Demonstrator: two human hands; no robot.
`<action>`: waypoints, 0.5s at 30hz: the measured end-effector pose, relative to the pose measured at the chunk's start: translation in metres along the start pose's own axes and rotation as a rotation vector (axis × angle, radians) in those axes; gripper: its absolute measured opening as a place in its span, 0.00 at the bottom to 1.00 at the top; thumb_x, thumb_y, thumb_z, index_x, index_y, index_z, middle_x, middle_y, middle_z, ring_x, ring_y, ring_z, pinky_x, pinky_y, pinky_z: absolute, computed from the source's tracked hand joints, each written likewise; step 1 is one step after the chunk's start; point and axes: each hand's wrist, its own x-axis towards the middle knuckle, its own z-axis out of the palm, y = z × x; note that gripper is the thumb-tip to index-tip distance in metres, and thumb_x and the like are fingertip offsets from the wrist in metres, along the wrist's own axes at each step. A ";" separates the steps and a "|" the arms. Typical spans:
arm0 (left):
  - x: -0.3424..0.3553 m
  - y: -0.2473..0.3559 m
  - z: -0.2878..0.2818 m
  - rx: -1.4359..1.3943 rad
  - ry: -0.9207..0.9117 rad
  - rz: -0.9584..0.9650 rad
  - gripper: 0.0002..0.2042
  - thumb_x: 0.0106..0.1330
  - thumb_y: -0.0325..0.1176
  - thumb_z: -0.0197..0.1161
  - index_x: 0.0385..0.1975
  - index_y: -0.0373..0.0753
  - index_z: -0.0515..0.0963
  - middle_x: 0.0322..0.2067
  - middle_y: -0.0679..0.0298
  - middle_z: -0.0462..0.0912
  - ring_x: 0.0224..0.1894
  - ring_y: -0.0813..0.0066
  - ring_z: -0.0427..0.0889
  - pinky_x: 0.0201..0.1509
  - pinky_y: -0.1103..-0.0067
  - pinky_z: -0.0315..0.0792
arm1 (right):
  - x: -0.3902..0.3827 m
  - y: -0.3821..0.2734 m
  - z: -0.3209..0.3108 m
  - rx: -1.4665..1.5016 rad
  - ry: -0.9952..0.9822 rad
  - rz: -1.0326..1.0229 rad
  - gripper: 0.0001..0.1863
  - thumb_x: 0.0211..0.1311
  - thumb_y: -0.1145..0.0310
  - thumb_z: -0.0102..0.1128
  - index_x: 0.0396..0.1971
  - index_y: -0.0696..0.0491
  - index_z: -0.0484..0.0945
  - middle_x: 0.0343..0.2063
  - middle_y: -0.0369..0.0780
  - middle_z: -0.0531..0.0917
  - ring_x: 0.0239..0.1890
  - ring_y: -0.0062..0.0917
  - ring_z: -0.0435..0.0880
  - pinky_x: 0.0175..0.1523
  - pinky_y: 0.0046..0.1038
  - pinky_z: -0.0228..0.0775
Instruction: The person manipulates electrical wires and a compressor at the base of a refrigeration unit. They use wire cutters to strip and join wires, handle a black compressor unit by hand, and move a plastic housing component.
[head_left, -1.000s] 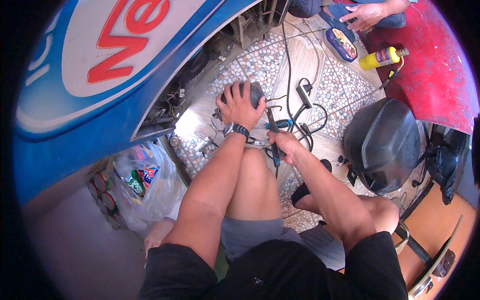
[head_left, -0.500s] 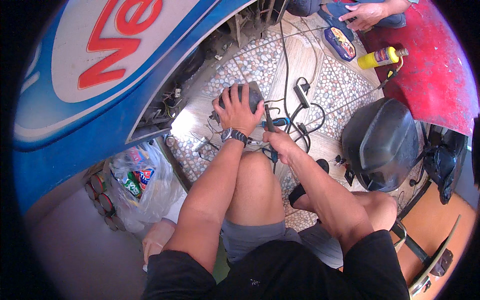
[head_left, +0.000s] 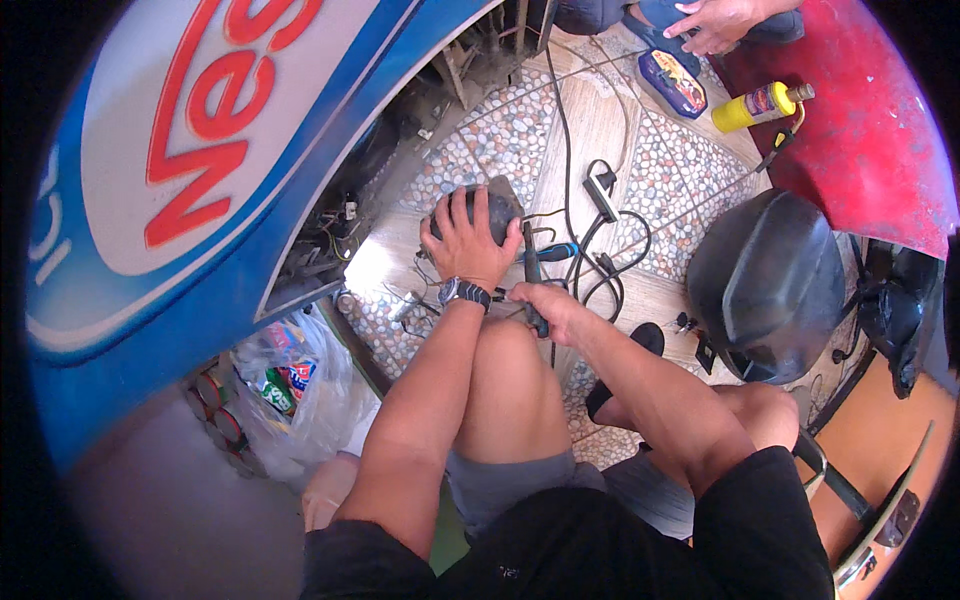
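My left hand lies palm down with spread fingers over a black, dome-shaped compressor on the floor. A watch is on that wrist. Close by on the right, my right hand is closed around a dark, long tool. The tool's upper part points away from me beside the compressor; its exact kind is unclear. A screwdriver with a blue and black handle lies on the floor just beyond this hand, partly behind the tool. Thin wires run out by the compressor.
A blue and white cabinet with an exposed base stands left. Black cables and a power strip lie ahead. A yellow gas cylinder, blue container, and large black case are right. Another person's hand shows at top.
My right hand has shifted slightly left and nearer to me, and the dark tool now shows more of its length. My left hand stays on the compressor. The whole view has tilted a little.
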 end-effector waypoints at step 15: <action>0.022 -0.003 0.002 0.002 -0.077 -0.012 0.33 0.54 0.58 0.62 0.58 0.47 0.74 0.59 0.59 0.71 0.63 0.56 0.65 0.63 0.53 0.56 | 0.008 0.008 0.016 0.380 -0.275 -0.100 0.07 0.52 0.67 0.62 0.30 0.49 0.75 0.24 0.32 0.75 0.23 0.17 0.71 0.18 0.21 0.55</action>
